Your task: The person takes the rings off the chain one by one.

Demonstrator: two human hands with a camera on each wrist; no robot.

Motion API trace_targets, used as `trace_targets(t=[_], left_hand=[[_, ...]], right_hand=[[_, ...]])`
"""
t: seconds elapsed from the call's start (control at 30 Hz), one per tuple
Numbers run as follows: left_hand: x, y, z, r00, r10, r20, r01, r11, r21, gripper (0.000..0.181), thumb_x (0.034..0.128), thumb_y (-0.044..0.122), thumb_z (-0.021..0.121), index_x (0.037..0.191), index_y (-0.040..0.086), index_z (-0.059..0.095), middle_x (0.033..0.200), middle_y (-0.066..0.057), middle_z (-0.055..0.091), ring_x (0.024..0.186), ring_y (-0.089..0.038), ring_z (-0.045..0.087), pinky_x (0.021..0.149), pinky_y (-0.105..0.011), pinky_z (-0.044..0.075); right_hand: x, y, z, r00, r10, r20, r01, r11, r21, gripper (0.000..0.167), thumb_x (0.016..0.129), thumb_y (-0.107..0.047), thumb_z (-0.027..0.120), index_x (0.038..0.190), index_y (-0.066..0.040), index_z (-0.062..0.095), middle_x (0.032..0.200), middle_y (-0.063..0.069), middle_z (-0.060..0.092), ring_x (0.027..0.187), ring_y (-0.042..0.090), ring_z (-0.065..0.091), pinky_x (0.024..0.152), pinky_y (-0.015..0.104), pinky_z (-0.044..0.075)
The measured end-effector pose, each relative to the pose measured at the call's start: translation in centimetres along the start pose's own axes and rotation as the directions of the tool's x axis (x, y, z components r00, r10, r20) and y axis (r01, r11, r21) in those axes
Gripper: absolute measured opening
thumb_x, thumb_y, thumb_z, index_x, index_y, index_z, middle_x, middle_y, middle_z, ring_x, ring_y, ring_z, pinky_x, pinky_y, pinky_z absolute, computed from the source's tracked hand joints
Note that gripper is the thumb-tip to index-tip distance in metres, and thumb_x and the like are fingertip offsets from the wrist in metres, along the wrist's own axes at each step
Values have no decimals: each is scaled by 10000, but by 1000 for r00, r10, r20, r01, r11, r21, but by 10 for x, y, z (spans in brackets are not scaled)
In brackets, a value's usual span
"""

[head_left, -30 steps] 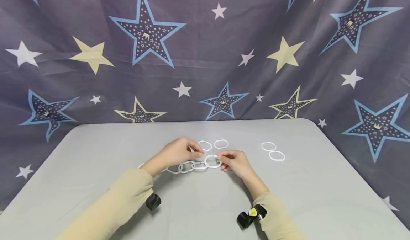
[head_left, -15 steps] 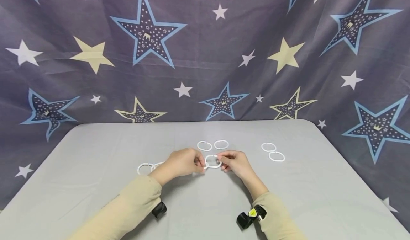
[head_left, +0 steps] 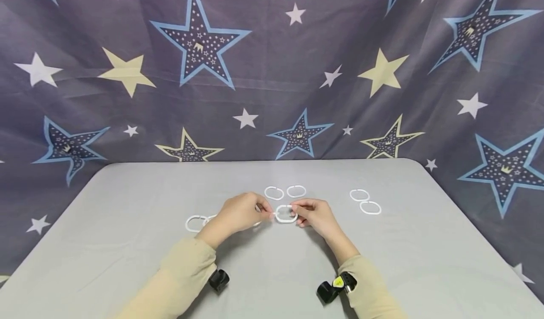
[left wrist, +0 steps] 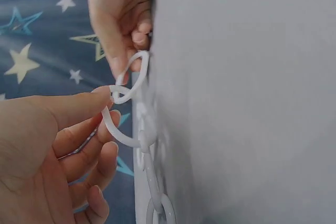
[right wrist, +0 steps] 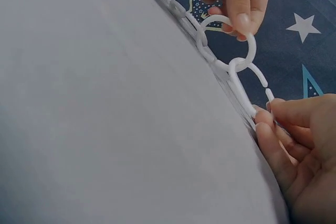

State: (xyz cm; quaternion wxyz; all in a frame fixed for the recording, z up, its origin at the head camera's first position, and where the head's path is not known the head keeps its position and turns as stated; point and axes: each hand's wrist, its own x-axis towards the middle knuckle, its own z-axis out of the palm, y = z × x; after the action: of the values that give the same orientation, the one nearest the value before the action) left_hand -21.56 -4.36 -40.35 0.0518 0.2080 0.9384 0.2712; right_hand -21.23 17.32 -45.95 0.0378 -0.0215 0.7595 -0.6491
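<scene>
A chain of white plastic links [left wrist: 151, 174] runs along the grey tabletop, its left end link [head_left: 195, 216] showing beside my left wrist. My left hand [head_left: 242, 213] pinches the second-to-last link [right wrist: 253, 51] between thumb and index finger, the other fingers loosely curled. My right hand [head_left: 316, 217] pinches the end link [head_left: 286, 221] at its right side. These two links hook through each other, as the right wrist view shows. A small gap in the end link faces up by my right thumb. In the head view my left hand hides the chain's middle.
Two loose white links, a left one [head_left: 272, 198] and a right one [head_left: 296, 196], lie behind my hands. Another two, a farther one [head_left: 352, 196] and a nearer one [head_left: 370, 214], lie touching or nearly so at the right. A star-patterned curtain [head_left: 272, 87] hangs behind the table [head_left: 425, 262].
My left hand came down and right from above the chain, took hold of the link beside the end one, and lifted slightly. My right hand keeps its hold almost in place.
</scene>
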Motion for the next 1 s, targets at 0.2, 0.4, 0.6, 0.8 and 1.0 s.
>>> trace_targets(t=[0.2,0.4,0.6,0.8,1.0], left_hand=[[-2,-3,-1,998,-45,-49,39,992,-116,52,881,315,753,897,267,765,822,147,656,666,-78,566,643,-316,451],[-5,-6,-5,995,-68,-78,56,988,-147,65,888,322,744,916,266,762,870,137,674,690,-78,566,642,-320,449],[-9,-6,-12,991,-41,-125,23,989,-145,83,887,330,746,935,266,767,864,140,684,703,-69,573,657,-320,459],[-10,-4,-14,986,-28,-166,4,990,-144,98,882,342,747,952,278,775,857,151,687,723,-58,576,660,-315,459],[-10,-2,-13,982,-28,-186,1,989,-146,129,882,356,749,978,275,780,883,148,696,764,-59,584,677,-313,468]], right_hand=[[-1,-4,-1,1000,-10,23,11,999,-33,209,903,27,612,1067,141,670,783,106,684,571,103,581,546,212,521],[-7,-10,2,1000,-25,19,26,995,-95,217,902,-15,642,1067,121,679,758,88,666,595,132,579,571,298,543],[-9,-17,4,997,-74,32,78,984,-161,205,926,-49,654,1062,98,696,711,75,641,581,138,556,548,298,519],[-12,-26,10,990,-140,7,138,968,-211,151,890,-22,692,1006,57,748,782,108,715,619,121,598,565,232,503],[-15,-32,16,989,-134,-65,114,964,-242,123,878,-42,719,965,32,765,878,128,742,645,219,667,595,285,548]])
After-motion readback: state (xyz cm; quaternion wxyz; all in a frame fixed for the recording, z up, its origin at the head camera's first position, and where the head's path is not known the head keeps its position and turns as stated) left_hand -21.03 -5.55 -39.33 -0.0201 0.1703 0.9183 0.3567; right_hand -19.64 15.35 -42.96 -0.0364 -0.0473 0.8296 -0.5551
